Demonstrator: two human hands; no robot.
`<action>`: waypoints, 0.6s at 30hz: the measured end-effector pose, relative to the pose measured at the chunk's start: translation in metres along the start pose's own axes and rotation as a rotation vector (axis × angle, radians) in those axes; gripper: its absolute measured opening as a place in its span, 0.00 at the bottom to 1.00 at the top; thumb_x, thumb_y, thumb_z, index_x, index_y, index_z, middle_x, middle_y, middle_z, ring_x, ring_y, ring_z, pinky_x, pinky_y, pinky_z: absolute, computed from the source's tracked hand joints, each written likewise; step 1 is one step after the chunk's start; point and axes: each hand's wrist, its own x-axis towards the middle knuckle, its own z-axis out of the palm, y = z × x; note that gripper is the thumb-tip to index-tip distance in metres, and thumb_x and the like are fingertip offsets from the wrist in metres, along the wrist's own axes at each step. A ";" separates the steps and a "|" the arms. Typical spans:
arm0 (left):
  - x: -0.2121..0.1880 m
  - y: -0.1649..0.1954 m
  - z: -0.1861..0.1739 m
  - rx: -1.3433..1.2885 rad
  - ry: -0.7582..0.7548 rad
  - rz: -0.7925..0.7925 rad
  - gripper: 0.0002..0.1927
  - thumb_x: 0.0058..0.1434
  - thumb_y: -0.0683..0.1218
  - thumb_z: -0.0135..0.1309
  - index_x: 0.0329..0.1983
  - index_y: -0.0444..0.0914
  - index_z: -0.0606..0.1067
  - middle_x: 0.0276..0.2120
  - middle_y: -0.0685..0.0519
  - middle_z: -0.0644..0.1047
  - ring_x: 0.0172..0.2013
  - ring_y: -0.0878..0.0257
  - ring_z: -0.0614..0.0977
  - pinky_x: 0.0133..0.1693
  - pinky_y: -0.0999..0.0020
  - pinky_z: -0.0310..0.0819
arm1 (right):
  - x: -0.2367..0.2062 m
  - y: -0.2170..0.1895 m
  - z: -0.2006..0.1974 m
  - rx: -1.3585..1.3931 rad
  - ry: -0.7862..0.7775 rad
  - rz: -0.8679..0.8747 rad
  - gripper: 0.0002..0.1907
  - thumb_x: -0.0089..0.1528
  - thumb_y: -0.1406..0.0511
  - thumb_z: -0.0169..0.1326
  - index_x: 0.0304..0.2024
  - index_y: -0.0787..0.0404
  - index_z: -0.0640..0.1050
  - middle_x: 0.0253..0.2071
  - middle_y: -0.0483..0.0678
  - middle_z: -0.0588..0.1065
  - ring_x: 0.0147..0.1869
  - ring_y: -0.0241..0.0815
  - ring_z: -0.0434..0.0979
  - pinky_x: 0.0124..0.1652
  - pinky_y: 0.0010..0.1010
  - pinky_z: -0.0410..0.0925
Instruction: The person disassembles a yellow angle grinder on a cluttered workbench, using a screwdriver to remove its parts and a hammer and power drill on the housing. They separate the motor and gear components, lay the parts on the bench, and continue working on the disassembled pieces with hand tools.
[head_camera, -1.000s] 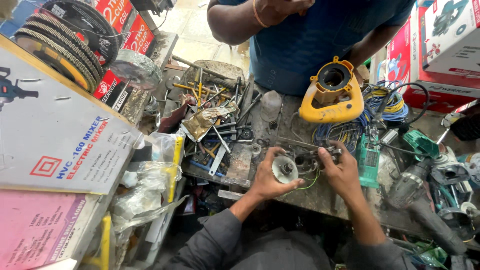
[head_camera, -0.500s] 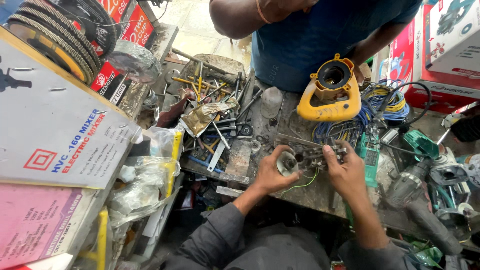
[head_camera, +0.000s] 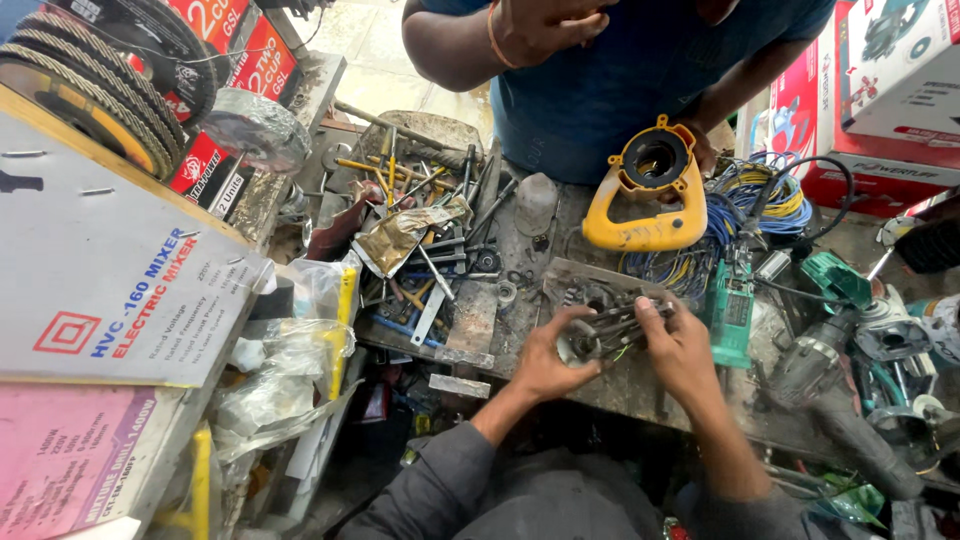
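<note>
The workbench (head_camera: 470, 320) is a grimy, oil-stained metal top, crowded edge to edge. At its ten o'clock lies a heap of hand tools (head_camera: 420, 215), screwdrivers and spanners piled loosely, with a crumpled foil wrapper (head_camera: 395, 235) on top. At twelve o'clock rests a small translucent plastic cup (head_camera: 535, 200). Toward one o'clock sits a yellow power-tool housing (head_camera: 645, 195), just beside a tangle of blue and yellow wires (head_camera: 745, 215) at two o'clock. A green tool body (head_camera: 732, 315) lies at three o'clock. Near the centre lie loose washers (head_camera: 508, 290).
</note>
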 end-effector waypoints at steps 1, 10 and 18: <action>-0.001 0.000 -0.001 -0.026 -0.020 0.025 0.34 0.49 0.50 0.70 0.60 0.43 0.72 0.45 0.50 0.84 0.47 0.61 0.86 0.51 0.65 0.79 | -0.002 -0.007 0.002 -0.082 -0.015 0.039 0.19 0.67 0.57 0.53 0.48 0.67 0.78 0.30 0.50 0.77 0.33 0.33 0.71 0.35 0.30 0.66; -0.004 0.000 -0.005 -0.035 0.012 0.035 0.30 0.49 0.49 0.71 0.55 0.38 0.76 0.44 0.50 0.84 0.46 0.62 0.85 0.51 0.66 0.79 | -0.013 -0.065 0.008 -0.299 -0.116 -0.103 0.19 0.68 0.56 0.51 0.45 0.67 0.78 0.26 0.58 0.76 0.30 0.50 0.76 0.33 0.39 0.68; -0.007 -0.006 -0.009 -0.089 0.120 0.083 0.24 0.51 0.46 0.70 0.51 0.34 0.79 0.43 0.50 0.84 0.45 0.65 0.84 0.50 0.68 0.78 | -0.003 -0.104 0.002 -0.636 -0.091 -0.575 0.16 0.66 0.56 0.52 0.37 0.63 0.78 0.33 0.56 0.75 0.38 0.61 0.77 0.36 0.48 0.69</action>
